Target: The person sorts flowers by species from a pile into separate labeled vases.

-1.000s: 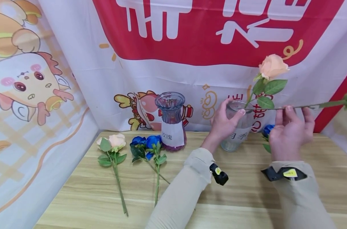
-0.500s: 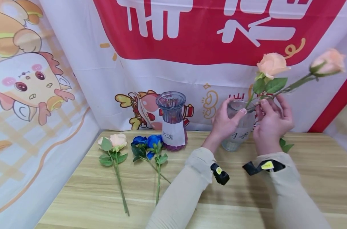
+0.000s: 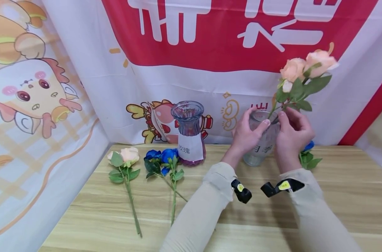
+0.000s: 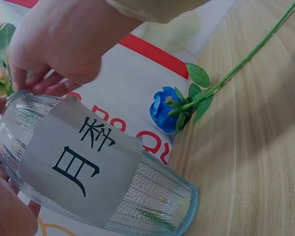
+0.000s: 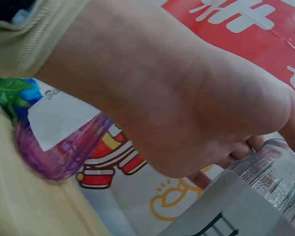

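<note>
My left hand [image 3: 245,134] grips the clear glass vase [image 3: 255,159] around its upper part, thumb at the rim. This vase carries a white paper label [image 4: 81,162] with dark characters. One peach rose [image 3: 292,70] stands in its mouth, leaning right. My right hand [image 3: 293,134] is at the right side of the rim, pinching the stem of a second peach rose [image 3: 320,63] whose bloom overlaps the first. In the left wrist view, green shows through the lower glass. The right wrist view shows mostly the back of my right hand [image 5: 187,108], with its fingertips partly hidden.
Left of the clear vase stands a purple-blue glass vase [image 3: 191,122] with a label. Blue roses [image 3: 169,155] and pale peach roses [image 3: 129,154] lie on the wooden table [image 3: 93,213]. Another blue rose [image 4: 164,110] lies right of the clear vase. A printed cloth [image 3: 153,84] hangs behind.
My right hand has moved left to the vase's mouth, swinging the second peach rose from nearly level to upright beside the first. My left hand has stayed on the vase.
</note>
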Motion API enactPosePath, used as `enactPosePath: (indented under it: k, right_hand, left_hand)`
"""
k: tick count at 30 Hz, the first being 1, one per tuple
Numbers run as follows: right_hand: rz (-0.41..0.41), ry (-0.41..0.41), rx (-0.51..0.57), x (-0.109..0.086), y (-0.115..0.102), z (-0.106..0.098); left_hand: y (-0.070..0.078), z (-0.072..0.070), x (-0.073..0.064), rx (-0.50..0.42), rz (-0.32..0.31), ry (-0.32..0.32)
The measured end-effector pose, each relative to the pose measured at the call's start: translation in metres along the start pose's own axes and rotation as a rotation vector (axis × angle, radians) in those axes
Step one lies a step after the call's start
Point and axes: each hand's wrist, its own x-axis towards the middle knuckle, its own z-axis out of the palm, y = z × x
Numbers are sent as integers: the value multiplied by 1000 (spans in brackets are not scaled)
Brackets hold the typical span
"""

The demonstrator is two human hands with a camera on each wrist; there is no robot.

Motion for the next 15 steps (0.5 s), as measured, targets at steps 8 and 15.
enactPosePath:
  k: [8,15]
  right_hand:
    - [81,20,-74,-10,10,-17]
    - [143,-41,18,-4,5,-27]
  left_hand:
    - [1,2,0,-13,3,5]
    - [0,1,1,-12,30,13]
